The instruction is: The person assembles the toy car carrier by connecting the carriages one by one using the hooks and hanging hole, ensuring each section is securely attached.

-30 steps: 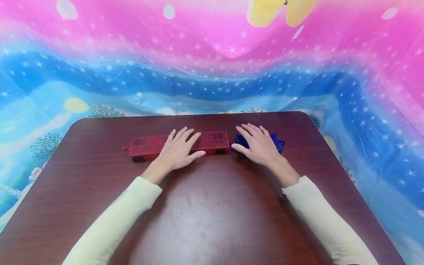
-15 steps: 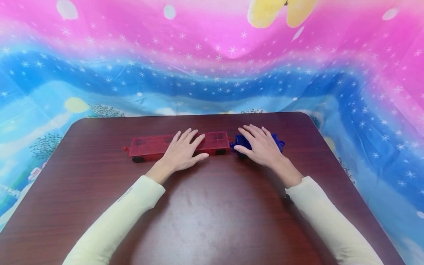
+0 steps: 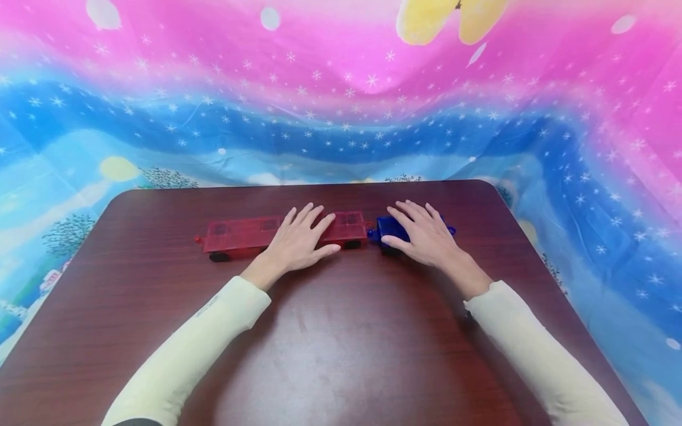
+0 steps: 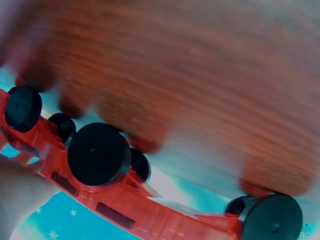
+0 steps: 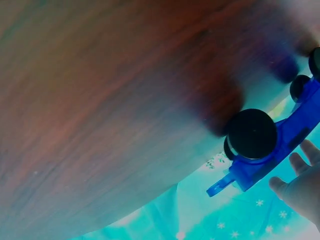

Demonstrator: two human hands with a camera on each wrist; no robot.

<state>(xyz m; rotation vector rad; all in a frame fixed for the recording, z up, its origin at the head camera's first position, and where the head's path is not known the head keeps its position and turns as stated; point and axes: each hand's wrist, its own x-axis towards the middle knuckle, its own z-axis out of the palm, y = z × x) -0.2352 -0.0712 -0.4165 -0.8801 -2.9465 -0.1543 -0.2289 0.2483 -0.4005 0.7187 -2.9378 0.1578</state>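
A long red see-through toy wagon (image 3: 240, 234) with black wheels stands on the table, a small knob at its left end. Straight, spread fingers of my left hand (image 3: 295, 242) lie over its middle, hiding part of it. In the left wrist view the red wagon (image 4: 150, 222) and its wheels appear upside down. To its right stands a shorter blue toy wagon (image 3: 388, 228), its hitch meeting the red ring in the head view. My right hand (image 3: 426, 239) spreads flat over the blue wagon. Upside down in the right wrist view, the fingers show close to the blue wagon (image 5: 275, 157).
Both wagons stand near the far edge of a dark reddish wooden table (image 3: 330, 343). A pink and blue cloth (image 3: 330, 139) with snowflakes hangs behind the table and around its sides.
Both hands have shifted slightly to the right, uncovering more of the red wagon's left part and covering more of the blue wagon's right end. The wagons stay almost in place.
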